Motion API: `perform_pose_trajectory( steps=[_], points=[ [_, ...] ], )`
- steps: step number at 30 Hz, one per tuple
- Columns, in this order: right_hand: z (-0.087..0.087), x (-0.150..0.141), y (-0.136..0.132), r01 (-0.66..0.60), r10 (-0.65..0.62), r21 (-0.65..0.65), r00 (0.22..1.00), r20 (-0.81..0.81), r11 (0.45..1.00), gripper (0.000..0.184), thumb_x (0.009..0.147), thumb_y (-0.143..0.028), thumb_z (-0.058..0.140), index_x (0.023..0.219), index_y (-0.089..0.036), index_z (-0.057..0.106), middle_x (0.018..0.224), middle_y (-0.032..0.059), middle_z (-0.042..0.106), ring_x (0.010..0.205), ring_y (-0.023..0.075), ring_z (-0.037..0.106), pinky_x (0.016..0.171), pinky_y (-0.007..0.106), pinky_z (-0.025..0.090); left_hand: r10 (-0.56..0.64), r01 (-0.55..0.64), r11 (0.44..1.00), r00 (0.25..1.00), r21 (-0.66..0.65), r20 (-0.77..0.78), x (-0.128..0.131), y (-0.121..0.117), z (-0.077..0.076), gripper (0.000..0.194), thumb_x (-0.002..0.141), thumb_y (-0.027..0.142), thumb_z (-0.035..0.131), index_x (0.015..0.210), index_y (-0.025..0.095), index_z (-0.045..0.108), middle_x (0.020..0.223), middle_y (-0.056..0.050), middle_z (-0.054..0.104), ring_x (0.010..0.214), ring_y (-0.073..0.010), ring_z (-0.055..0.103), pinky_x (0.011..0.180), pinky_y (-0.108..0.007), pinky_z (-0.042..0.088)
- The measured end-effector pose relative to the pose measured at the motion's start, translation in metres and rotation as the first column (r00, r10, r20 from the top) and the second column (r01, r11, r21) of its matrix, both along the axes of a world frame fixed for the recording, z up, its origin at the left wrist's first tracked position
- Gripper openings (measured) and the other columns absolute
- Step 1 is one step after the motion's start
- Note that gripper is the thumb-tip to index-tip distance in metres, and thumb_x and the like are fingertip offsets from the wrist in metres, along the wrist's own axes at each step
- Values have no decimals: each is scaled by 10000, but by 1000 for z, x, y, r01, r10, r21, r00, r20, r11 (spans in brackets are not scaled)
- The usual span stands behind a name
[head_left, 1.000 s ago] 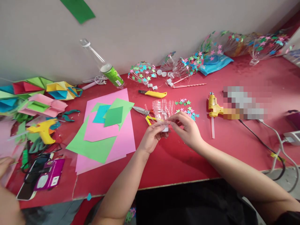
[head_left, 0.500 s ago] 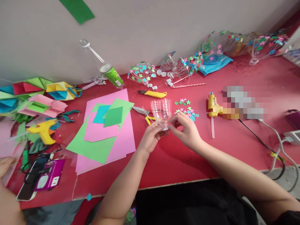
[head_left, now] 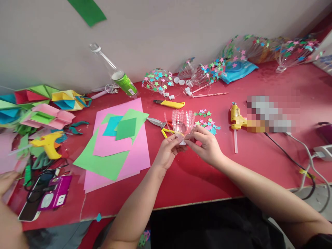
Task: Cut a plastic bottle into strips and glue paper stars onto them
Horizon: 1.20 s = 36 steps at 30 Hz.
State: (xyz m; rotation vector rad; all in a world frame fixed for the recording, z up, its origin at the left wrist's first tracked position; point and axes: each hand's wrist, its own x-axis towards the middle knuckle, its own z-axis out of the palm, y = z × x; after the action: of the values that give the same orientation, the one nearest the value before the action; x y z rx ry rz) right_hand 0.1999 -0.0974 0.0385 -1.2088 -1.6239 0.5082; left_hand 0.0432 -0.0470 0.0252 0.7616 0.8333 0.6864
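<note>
Between my hands, at the middle of the table, is a clear plastic bottle top cut into strips (head_left: 182, 120), its strips pointing up and away and a white cap at its lower end. My left hand (head_left: 169, 149) is closed around the neck from the left. The fingers of my right hand (head_left: 206, 144) pinch at the base of the strips on the right side. Just beyond lie long-nose pliers (head_left: 157, 122) with yellow handles, partly behind the strips. A heap of small paper stars (head_left: 209, 125) lies beside my right hand.
Coloured paper sheets (head_left: 110, 164) lie on the left; a yellow utility knife (head_left: 171, 104) lies behind the pliers. A glue gun (head_left: 235, 119) is on the right. Star-covered bottle pieces (head_left: 158, 79) line the wall. Another person's hand (head_left: 7, 181) is at far left.
The strips of the bottle top have shifted right and spread apart, with one now standing separate on the left. Both my hands stay nearly in place.
</note>
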Motion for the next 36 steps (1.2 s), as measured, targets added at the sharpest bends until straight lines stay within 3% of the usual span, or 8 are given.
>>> perform_pose_trajectory(
  steps=[12,20,36],
  points=[
    [1,-2,-1,32,-32,14,999,4,999,111,905,-139,562,823,-197,610,783,17,561,701,144,547,644,281,461,-114,113,993,992,15,57,0,-1,0,263,748,330,749,899,127,676,761,-31,665,660,-106,616,652,-220,498],
    [3,3,0,122,-122,-33,993,2,992,129,900,-136,530,881,-212,633,773,6,552,695,135,541,634,273,452,-66,67,998,994,-5,91,-2,2,0,268,747,312,735,924,115,688,681,-25,659,602,-104,609,598,-213,483],
    [-1,1,2,132,-139,-167,990,-30,977,140,861,-124,532,914,-207,632,783,3,538,731,136,539,629,256,456,-62,62,997,998,37,11,0,0,-1,221,732,272,725,890,123,685,719,-34,699,585,-109,627,592,-231,500]
  ],
)
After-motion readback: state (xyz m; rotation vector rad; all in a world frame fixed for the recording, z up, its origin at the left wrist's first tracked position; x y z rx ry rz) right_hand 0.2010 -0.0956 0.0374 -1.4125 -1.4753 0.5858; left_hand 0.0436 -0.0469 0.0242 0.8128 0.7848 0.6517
